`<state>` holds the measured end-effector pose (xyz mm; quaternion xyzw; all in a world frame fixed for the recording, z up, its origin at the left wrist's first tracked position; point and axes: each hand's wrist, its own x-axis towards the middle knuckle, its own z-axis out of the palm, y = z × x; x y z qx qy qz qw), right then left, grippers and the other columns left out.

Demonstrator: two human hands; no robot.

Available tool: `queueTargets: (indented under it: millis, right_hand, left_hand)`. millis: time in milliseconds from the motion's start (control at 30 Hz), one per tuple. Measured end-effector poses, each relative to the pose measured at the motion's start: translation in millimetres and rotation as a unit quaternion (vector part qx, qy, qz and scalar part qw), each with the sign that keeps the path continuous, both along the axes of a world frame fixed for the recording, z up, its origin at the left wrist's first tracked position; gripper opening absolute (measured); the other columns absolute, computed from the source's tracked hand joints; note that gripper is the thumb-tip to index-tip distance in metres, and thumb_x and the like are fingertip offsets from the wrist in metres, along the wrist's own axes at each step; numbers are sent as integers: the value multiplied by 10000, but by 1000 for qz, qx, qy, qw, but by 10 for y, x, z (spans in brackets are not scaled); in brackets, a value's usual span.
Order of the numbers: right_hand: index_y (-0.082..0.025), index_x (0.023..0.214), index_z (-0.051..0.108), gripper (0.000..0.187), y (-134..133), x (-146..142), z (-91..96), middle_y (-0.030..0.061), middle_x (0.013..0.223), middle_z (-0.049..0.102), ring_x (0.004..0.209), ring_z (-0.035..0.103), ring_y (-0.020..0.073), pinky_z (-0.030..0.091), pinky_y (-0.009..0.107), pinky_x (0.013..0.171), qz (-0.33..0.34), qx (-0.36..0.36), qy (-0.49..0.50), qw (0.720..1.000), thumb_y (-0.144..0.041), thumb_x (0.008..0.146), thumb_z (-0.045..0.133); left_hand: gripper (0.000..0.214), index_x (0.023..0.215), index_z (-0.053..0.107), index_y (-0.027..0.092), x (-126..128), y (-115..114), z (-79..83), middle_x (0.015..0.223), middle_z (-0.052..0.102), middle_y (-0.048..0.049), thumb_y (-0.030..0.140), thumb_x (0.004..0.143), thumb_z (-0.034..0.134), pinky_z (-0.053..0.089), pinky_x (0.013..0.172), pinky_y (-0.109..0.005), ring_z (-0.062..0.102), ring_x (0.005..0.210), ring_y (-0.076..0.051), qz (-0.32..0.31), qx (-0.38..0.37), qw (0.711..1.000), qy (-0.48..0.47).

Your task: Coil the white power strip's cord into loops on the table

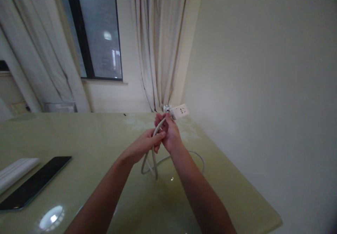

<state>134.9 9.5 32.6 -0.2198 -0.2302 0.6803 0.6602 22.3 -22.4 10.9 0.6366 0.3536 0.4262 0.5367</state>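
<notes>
Above the table, my right hand (pixel 170 132) is closed around the near end of a white power strip (pixel 181 111), whose socket face is partly visible. A pale cable (pixel 154 156) runs from that end and hangs in loops below my hands. My left hand (pixel 149 141) pinches the cable just beside my right hand, its thumb lying across it. Part of the cable trails over the table behind my right forearm. My fingers hide where the cable meets the strip.
The greenish glossy table (pixel 100 139) narrows toward a curtain (pixel 160 44) and meets a bare wall (pixel 263 86) on the right. A dark flat panel (pixel 37 181) and a white long object (pixel 18 171) lie at left. A small dark bit (pixel 124 114) sits near the far edge.
</notes>
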Motion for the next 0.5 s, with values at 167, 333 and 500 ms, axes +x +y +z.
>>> queueTargets:
  millis: [167, 333, 500]
  right_hand:
    - [-204, 800, 610, 336, 153, 307, 324, -54, 634, 690, 531, 638, 66, 590, 181, 642, -91, -48, 61, 993, -261, 1119, 521]
    - [-223, 789, 484, 368, 291, 473, 1027, -105, 549, 498, 424, 453, 38, 475, 126, 507, -109, 23, 58, 992, -309, 1145, 447]
    - [-238, 789, 434, 399, 461, 580, 1800, -122, 541, 354, 394, 301, 53, 260, 151, 389, -108, 132, -59, 984, -398, 1152, 393]
  left_hand:
    - [288, 837, 638, 196, 75, 16, -209, 720, 670, -19, 474, 876, 701, 516, 732, -318, 646, 718, -187, -85, 7, 993, 78]
    - [260, 669, 647, 214, 88, 90, -509, 664, 681, -49, 433, 802, 689, 467, 674, -336, 606, 663, -212, 6, 96, 977, 189]
    - [375, 738, 668, 207, -134, 139, -553, 799, 717, -81, 544, 860, 558, 471, 761, -345, 636, 798, -245, 159, 128, 964, 169]
